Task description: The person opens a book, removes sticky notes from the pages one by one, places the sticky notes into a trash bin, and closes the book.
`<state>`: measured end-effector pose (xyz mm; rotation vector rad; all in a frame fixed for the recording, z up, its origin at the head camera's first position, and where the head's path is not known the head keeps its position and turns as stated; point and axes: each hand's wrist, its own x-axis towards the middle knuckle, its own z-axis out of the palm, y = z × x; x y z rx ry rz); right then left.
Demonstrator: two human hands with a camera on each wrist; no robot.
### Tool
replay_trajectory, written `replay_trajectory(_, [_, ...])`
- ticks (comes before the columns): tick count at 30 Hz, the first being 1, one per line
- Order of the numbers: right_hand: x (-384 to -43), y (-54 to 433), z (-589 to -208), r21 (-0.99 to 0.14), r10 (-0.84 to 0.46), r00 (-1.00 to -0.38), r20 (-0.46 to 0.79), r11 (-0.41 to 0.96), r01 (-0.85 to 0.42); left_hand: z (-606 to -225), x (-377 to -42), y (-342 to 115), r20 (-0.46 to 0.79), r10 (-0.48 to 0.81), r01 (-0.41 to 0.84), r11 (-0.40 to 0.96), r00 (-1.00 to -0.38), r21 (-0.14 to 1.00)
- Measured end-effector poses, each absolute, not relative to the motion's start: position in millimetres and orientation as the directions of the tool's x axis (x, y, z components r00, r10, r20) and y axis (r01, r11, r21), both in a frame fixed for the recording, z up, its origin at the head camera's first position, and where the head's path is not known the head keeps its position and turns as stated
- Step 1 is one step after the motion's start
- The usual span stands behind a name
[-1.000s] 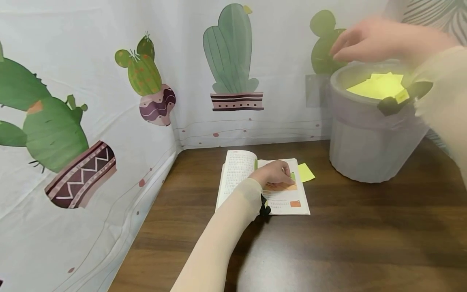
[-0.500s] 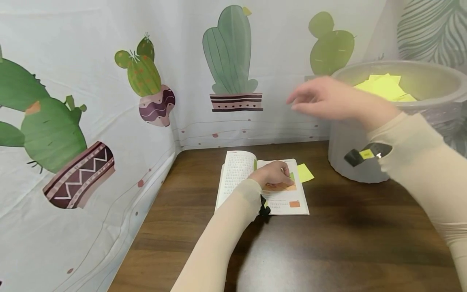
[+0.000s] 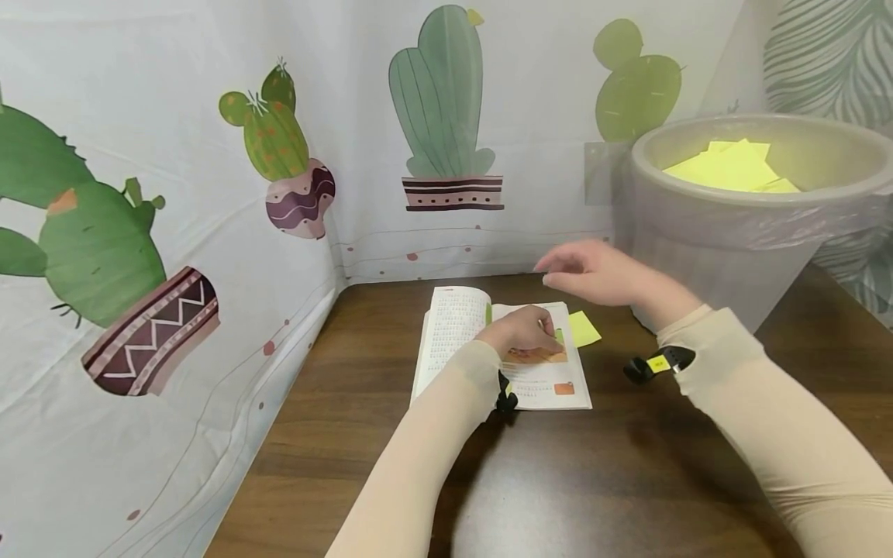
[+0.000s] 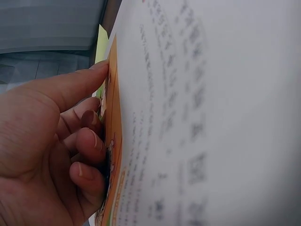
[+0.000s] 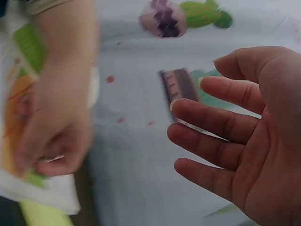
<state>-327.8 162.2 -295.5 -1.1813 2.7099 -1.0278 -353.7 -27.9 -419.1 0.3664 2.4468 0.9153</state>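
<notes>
An open book [image 3: 449, 333] with printed text and an orange picture lies on the table. My left hand [image 3: 522, 329] rests on its right-hand page, fingers loosely curled; in the left wrist view the thumb [image 4: 80, 84] and fingertips touch the picture. From under the book's right edge a yellow sticky note [image 3: 584, 329] sticks out. My right hand [image 3: 593, 271] hovers above and behind that note, apart from it. Its spread, slightly bent fingers [image 5: 211, 117] hold nothing in the right wrist view.
A grey bin [image 3: 739, 256] lined with a clear bag stands at the right, with several yellow sticky notes [image 3: 732, 167] inside. Behind the wooden table [image 3: 593, 480] hangs a white cloth [image 3: 544, 101] printed with cacti.
My right hand has come down and to the left, from over the bin to near the book's right side. The left hand has stayed on the page.
</notes>
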Motion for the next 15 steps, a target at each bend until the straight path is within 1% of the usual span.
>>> replay_trajectory(3, [-334, 163, -323, -0.625, -0.639, -0.747, 0.185, 0.510, -0.591, -420, -355, -28, -0.368, 0.406, 0.071, 0.746, -0.836, 0.662])
replay_trajectory(6, [-338, 164, -347, -0.652, -0.613, -0.778, 0.139, 0.534, -0.538, -422, -356, -27, -0.373, 0.400, 0.078, 0.762, -0.837, 0.642])
replay_trajectory(15, [-335, 167, -391, -0.640, -0.526, -0.850, 0.036, 0.641, -0.423, -420, -355, -27, -0.358, 0.410, 0.068, 0.731, -0.839, 0.679])
